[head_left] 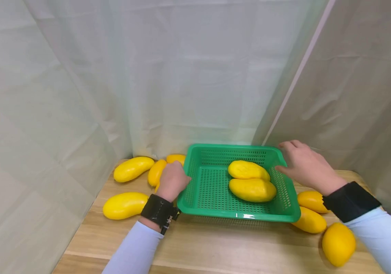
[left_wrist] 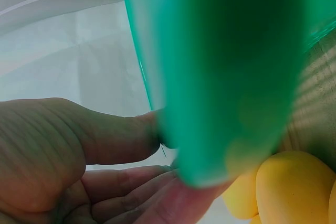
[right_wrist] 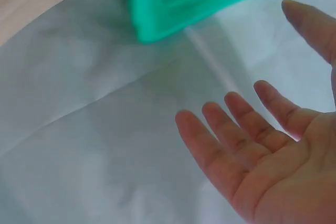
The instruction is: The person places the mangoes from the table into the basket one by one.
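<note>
A green plastic basket (head_left: 216,215) with mesh walls holds two long yellow mango-like fruits, one fruit (head_left: 252,190) lying in front of the other fruit (head_left: 248,170), toward its right side. My left hand (head_left: 173,180) grips the basket's left rim; in the left wrist view, the thumb (left_wrist: 123,137) and fingers close round the blurred green edge (left_wrist: 210,145). At the other end, my right hand (head_left: 306,165) is beside the right rim, fingers spread. The right wrist view shows that palm (right_wrist: 283,182) facing up with nothing in it, apart from the basket's corner.
Left of the basket, several yellow fruits lie on the wooden table (head_left: 195,247), among them a fruit (head_left: 125,205) near the left edge. More lie at the right, including a rounder fruit (head_left: 338,243) by the right sleeve. A pale curtain (head_left: 195,76) hangs behind the table.
</note>
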Tool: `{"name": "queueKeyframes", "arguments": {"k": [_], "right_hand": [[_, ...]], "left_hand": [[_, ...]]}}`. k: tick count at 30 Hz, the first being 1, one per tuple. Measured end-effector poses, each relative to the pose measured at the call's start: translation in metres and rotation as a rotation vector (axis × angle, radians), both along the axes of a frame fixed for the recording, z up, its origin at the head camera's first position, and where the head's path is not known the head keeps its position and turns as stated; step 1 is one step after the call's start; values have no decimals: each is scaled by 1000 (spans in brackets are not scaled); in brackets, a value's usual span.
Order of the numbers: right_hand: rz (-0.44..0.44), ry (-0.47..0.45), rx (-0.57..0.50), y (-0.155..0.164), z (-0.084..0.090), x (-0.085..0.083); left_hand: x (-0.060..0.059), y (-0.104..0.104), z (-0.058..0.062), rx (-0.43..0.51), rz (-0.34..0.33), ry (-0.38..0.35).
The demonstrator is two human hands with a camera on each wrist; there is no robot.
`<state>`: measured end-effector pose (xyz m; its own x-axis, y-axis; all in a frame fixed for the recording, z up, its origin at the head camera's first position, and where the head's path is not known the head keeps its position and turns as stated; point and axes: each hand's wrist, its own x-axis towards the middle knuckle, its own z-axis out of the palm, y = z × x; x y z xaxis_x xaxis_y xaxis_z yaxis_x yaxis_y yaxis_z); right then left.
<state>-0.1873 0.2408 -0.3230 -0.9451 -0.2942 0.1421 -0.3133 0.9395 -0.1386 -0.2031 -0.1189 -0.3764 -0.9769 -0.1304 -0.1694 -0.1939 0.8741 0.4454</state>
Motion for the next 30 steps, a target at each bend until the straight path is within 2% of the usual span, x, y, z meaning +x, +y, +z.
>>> {"name": "queueKeyframes", "arguments": {"k": [5,14,22,30], "right_hand": [[-57,-19,-41,31,0,7],[-93,-149,-37,73,-22,15],[-84,-287,-40,88,-52,17],[-69,-393,-31,95,-72,20]], "left_hand": [[0,-1,-1,-6,-7,18],[0,0,-1,-21,-15,32],[1,1,-1,-23,-10,29],[1,1,-2,-19,-2,39]]}}
